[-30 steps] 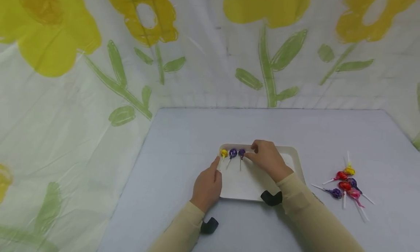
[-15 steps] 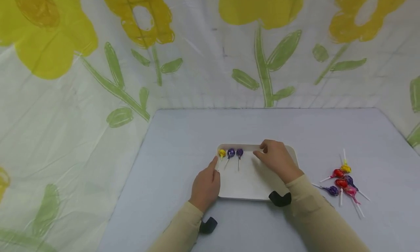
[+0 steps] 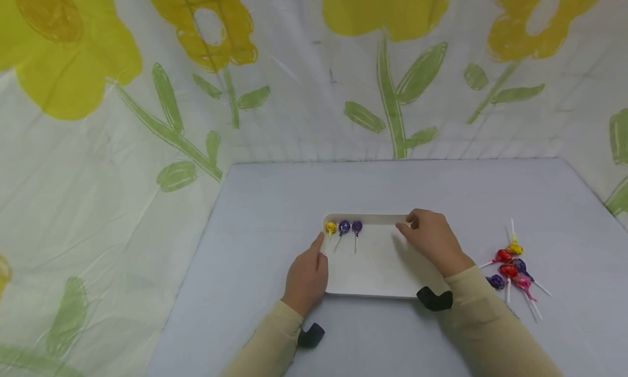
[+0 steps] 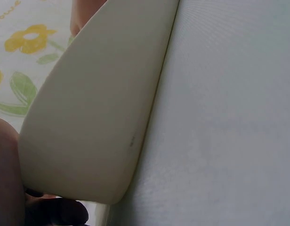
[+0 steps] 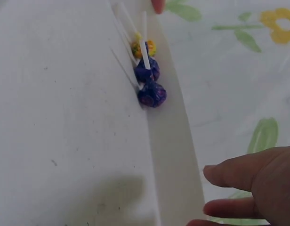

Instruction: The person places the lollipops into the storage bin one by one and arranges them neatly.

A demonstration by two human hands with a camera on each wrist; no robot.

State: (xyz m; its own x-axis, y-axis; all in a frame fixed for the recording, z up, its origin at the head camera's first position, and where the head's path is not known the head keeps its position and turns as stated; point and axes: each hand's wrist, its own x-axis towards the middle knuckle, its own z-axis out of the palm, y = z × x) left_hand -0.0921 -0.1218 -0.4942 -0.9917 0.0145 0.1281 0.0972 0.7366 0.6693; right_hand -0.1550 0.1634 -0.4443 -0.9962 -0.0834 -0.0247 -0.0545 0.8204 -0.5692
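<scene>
A white rectangular tray [image 3: 368,279] lies on the table. Along its far wall at the left sit a yellow-wrapped lollipop [image 3: 331,227] and two purple ones, the nearer purple lollipop [image 5: 152,94] largest in the right wrist view. Their sticks point toward the person. My left hand [image 3: 306,281] grips the tray's left side, index finger along the rim; the tray's outer wall [image 4: 93,117] fills much of the left wrist view. Above the tray's far right part is my right hand [image 3: 434,241], thumb and fingers apart, nothing between them.
Right of the tray, a loose pile of lollipops [image 3: 510,270] in red, purple, pink and yellow wrappers lies on the table, partly overlapped by the right sleeve [image 3: 490,322]. A flower-printed sheet [image 3: 294,121] hangs behind the table [image 3: 275,202].
My right hand has let go of the third lollipop, a purple one, and moved right along the far rim. My left hand keeps its place on the tray.
</scene>
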